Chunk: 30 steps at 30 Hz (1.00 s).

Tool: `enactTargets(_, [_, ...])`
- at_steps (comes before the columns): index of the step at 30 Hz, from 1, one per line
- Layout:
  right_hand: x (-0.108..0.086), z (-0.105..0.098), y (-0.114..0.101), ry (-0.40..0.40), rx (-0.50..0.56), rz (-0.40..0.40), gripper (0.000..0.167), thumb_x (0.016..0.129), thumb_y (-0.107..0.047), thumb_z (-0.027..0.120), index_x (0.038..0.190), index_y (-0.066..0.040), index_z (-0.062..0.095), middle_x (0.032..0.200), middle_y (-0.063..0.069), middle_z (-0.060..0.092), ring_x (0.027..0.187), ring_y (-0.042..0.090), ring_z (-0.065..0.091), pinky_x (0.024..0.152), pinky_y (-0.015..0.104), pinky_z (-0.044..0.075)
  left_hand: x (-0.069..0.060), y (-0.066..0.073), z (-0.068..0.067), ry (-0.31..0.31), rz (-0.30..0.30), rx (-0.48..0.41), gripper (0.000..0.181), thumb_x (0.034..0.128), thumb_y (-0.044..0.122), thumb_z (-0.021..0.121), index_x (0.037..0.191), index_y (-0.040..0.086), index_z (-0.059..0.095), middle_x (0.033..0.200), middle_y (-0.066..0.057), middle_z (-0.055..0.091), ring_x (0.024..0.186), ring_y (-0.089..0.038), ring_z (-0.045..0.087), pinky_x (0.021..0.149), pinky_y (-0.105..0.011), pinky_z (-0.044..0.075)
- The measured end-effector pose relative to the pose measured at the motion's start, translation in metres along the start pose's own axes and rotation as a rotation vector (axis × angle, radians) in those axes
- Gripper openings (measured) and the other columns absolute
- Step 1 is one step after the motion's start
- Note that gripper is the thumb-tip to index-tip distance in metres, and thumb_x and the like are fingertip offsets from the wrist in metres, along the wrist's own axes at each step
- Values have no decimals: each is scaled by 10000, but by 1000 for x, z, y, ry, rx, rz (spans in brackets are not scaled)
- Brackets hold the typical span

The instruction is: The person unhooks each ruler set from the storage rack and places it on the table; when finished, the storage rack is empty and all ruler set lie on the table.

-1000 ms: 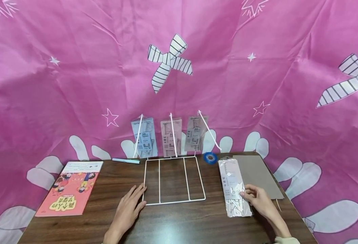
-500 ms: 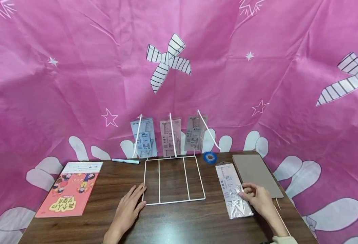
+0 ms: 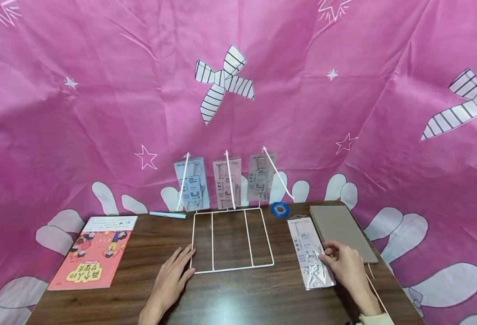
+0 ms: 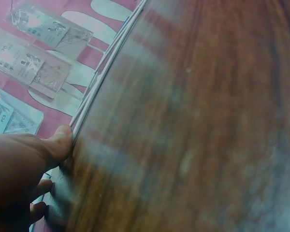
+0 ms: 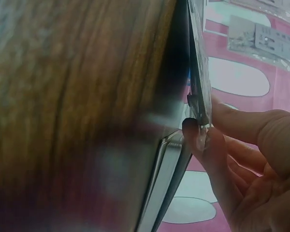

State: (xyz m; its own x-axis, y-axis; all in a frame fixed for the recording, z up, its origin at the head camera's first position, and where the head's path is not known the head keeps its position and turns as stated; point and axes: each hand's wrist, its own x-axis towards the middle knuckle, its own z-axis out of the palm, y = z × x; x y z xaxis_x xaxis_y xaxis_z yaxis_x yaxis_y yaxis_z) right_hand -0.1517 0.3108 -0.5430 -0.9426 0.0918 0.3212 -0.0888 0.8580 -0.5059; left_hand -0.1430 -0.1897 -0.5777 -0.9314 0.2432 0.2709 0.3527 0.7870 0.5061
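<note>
My left hand (image 3: 168,284) rests at the left front corner of a white wire rack (image 3: 234,269), fingers relaxed; in the left wrist view the thumb of that hand (image 4: 26,159) touches the wire. With my right hand (image 3: 347,270) I pinch the right edge of a clear-wrapped flat packet (image 3: 308,253) marked 20. From the right wrist view, the packet (image 5: 199,63) is edge-on between the thumb and a finger of the hand (image 5: 251,164). Blue (image 3: 191,185), pink (image 3: 222,183) and grey (image 3: 258,180) packets hang on the rack's upright prongs.
A red picture book (image 3: 94,257) lies at the left, with a light blue pen (image 3: 167,215) behind the rack's left side. Blue tape (image 3: 280,210) sits at the back. The grey notebook (image 3: 342,230) lies at the right, close behind my right hand.
The packet in my right hand moved slightly left and off the notebook, and its print shows more clearly. My left hand and the rack have stayed in place.
</note>
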Motion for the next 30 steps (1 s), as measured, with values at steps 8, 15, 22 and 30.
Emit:
enactTargets(8, [1,-2,-12,41,-50,12,325,760,-151,932,1033,-58,783,819,3,772,729,290,747,727,625,528,-1,-2,4,46,44,10,486,995,195,704,1455,68,613,1555,-109,543,1427,-444,466,1049,-669,408])
enactTargets(15, [18,5,-28,42,42,-34,237,807,-93,895,1018,-89,786,807,-47,762,677,112,706,736,538,551,-2,0,2,50,38,20,482,983,170,717,1439,48,622,1543,-124,554,1422,-457,470,1044,-669,412])
enactTargets(22, [57,32,-47,63,219,-123,234,823,-15,876,1032,-54,779,815,22,769,696,155,703,663,307,565,-3,0,2,48,30,20,472,988,172,710,1436,47,624,1542,-120,554,1423,-454,470,1042,-668,410])
enactTargets(30, [117,61,-81,45,548,-93,417,885,-11,823,1265,56,666,1171,280,728,1010,446,735,850,394,613,-3,-2,5,79,62,28,478,969,177,726,1422,53,635,1517,-123,577,1393,-467,494,1012,-665,424])
